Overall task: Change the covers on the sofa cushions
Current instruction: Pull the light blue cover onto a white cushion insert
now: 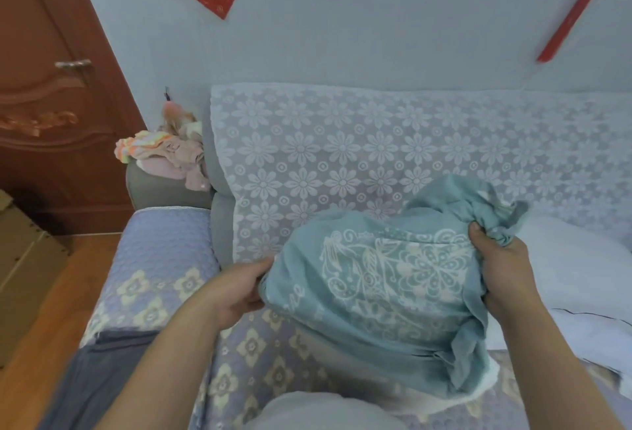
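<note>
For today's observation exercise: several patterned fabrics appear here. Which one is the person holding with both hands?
The teal cover with the white floral print, gripped by the left hand and right hand; the other fabrics lie on the sofa.

You had open seat to the left of the cushion. A white pillow crowded its right side, the sofa back stood close behind, and clothes covered the far-left armrest.

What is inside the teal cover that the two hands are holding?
The teal cover looks filled and rounded, and a white edge shows at its lower right opening. Probably a cushion, but the fabric hides it.
</note>
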The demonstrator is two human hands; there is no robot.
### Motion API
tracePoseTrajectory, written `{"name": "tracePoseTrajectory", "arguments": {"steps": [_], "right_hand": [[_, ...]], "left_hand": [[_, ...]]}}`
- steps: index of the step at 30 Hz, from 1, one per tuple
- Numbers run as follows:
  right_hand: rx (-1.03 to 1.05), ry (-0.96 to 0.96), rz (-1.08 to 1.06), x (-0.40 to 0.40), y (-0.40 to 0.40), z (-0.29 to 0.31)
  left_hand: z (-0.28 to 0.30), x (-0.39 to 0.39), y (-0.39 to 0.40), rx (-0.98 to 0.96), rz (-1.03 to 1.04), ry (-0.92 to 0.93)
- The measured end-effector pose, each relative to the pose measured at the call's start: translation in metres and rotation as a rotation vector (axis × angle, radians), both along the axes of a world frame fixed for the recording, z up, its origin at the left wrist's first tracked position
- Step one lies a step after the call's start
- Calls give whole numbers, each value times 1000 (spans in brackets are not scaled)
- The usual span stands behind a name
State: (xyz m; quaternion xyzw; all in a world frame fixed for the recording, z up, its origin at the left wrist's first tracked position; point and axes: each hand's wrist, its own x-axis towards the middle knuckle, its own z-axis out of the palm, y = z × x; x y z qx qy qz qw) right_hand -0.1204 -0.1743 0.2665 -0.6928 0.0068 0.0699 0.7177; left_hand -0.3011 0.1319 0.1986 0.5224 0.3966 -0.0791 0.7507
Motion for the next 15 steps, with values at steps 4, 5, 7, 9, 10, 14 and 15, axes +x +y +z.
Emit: {"name": "tracePoseTrajectory", "arguments": {"steps": [4,5,7,9,10,14,15], "right_hand": [[31,5,168,-3,-3,0],[28,-1,209,-5,-1,1],[21,-16,272,-6,1,2],[-14,-38,317,-9,8,7],[-24,-43,321,-10,12,8],[37,-71,-119,-3,28,34],[101,-72,-284,7,24,42]], "left_hand": [[6,5,11,-255,111,-126],[6,5,13,-294,138,-142],[3,7,23,-306,109,-148],[5,19,30,-261,82,-91],[-3,24,39,-253,143,-67],[-120,29,115,-135,628,-96],[-160,21,131,-48,672,-28]]}}
